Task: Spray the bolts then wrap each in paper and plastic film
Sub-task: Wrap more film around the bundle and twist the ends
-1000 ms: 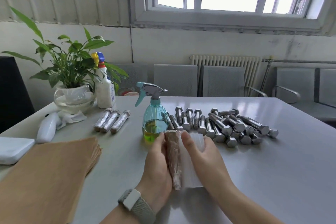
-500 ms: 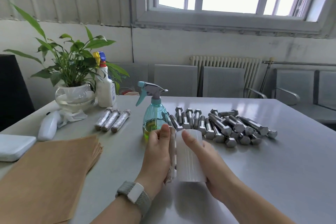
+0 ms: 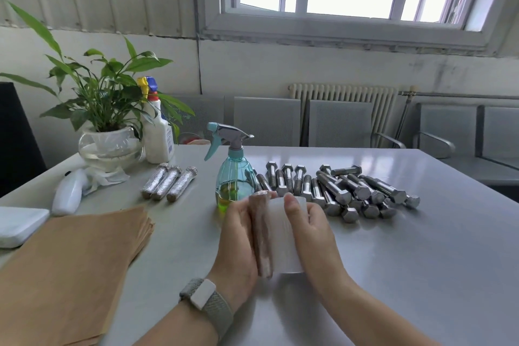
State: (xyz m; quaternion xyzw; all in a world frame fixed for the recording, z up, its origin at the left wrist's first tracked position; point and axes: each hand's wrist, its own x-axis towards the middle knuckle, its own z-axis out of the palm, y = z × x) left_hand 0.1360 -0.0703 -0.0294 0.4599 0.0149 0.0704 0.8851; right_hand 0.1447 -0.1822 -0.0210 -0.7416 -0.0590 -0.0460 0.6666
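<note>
Head view: spray bottle (image 3: pixel 235 177) holds yellow-green liquid at its bottom.

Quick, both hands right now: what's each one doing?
Left hand: gripping the paper-wrapped bolt, fingers curled round it.
Right hand: gripping the roll of plastic film, thumb over its top, pressed beside the bolt.

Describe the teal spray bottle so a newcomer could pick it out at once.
Start at the grey table under the window and look to its middle. The spray bottle stands upright there, just behind the left hand, with the pile of bare bolts to its right. Unlike the white bottle by the plant, it is see-through teal with yellow-green liquid at the bottom.
</note>
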